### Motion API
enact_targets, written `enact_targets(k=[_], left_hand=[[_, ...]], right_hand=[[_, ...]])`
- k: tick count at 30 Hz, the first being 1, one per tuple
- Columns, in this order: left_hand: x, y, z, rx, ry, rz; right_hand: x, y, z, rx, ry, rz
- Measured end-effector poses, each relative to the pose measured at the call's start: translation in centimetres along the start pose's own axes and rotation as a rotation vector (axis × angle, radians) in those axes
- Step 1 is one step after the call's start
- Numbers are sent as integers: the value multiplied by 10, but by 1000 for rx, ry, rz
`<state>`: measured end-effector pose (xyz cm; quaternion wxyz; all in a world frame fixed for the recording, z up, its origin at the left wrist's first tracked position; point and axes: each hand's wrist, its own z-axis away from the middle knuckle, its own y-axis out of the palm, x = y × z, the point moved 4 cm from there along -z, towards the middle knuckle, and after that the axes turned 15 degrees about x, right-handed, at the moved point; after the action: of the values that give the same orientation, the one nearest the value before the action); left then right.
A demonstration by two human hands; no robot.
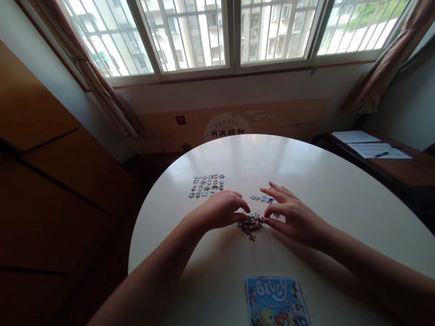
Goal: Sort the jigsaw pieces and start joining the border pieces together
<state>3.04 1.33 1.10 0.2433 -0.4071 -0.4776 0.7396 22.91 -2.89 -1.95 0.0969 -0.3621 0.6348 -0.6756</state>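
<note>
A loose pile of small jigsaw puzzle pieces point(250, 222) lies on the white table between my hands. My left hand point(224, 209) is at the pile's left side, its thumb and forefinger curved toward the pieces with a gap between them. On the other side, my right hand point(284, 213) has thumb and forefinger tips pinched at the pile's right edge, seemingly on a puzzle piece; its other fingers are spread. Rows of separate puzzle pieces point(205, 184) lie beyond my left hand. A smaller group of bluish pieces point(261, 198) sits beside my right fingertips.
A blue Bluey picture sheet or box point(277, 301) lies near me on the round white table point(176, 290). Papers with a pen point(380, 151) rest on a brown surface at right. Wooden cabinets point(50, 194) stand at left, barred windows point(190, 36) ahead.
</note>
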Motion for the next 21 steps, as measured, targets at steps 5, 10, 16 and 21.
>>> enact_targets(k=[5, 10, 16, 21], left_hand=[[5, -3, 2, -6, -30, -1], [3, 2, -1, 21, -19, 6], [0, 5, -3, 27, -3, 6], [0, 4, -4, 30, 5, 26]], right_hand=[[-25, -17, 7, 25, 88, -163], [-48, -23, 9, -114, 201, 99], [-34, -21, 11, -220, 209, 206], [-12, -8, 6, -142, 114, 147]])
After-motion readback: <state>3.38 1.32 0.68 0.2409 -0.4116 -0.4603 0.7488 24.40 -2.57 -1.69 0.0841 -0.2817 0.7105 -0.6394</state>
